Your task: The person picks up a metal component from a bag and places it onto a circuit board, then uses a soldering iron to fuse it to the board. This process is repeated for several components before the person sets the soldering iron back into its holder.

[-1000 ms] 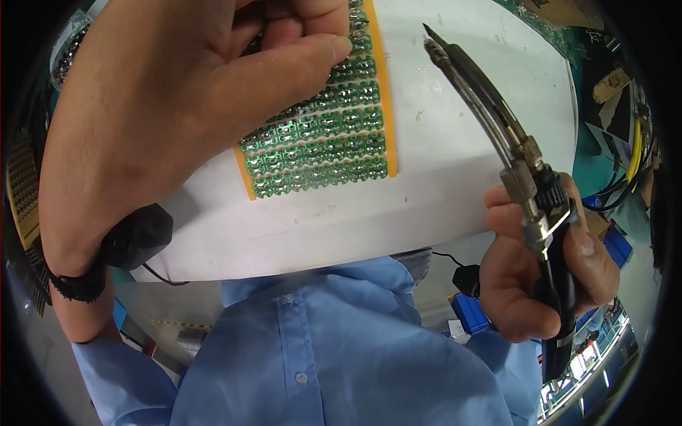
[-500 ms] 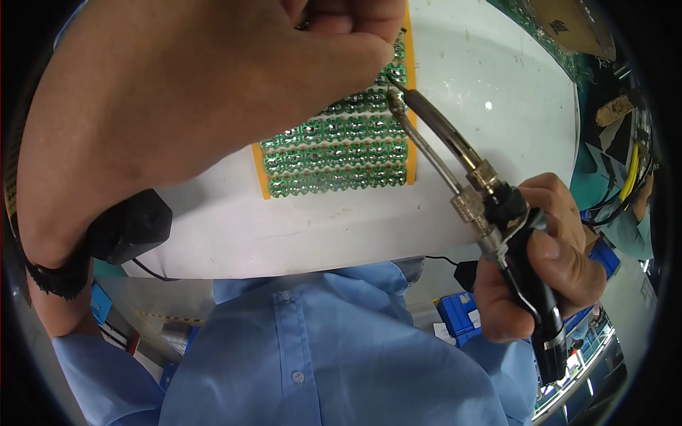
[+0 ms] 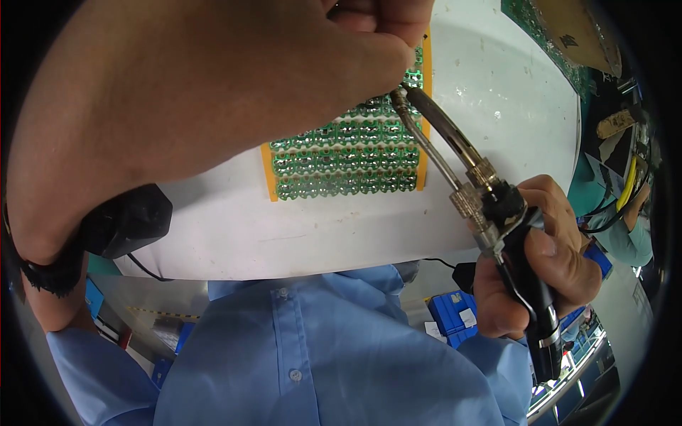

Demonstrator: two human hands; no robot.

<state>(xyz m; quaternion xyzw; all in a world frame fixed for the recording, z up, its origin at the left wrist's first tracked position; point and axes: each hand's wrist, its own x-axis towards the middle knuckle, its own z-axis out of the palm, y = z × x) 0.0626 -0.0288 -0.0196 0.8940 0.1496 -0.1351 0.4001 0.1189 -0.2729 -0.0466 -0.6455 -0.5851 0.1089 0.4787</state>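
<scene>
Past the white tabletop point(image 3: 497, 149) sits a blue box point(image 3: 447, 311); your left hand point(image 3: 305, 60), grip unclear, hides some circuit boards point(image 3: 348, 157); your right hand point(image 3: 554, 263) clasps a soldering iron point(image 3: 503, 204).

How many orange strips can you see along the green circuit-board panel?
2: one strip along its left edge and one along its right edge. The left hand hides much of the panel, so others might be covered.

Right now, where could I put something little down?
On the white sheet: right of the green boards, above the soldering iron, or between the boards and blue shirt. It's crowded around the left hand, over the boards.
</scene>
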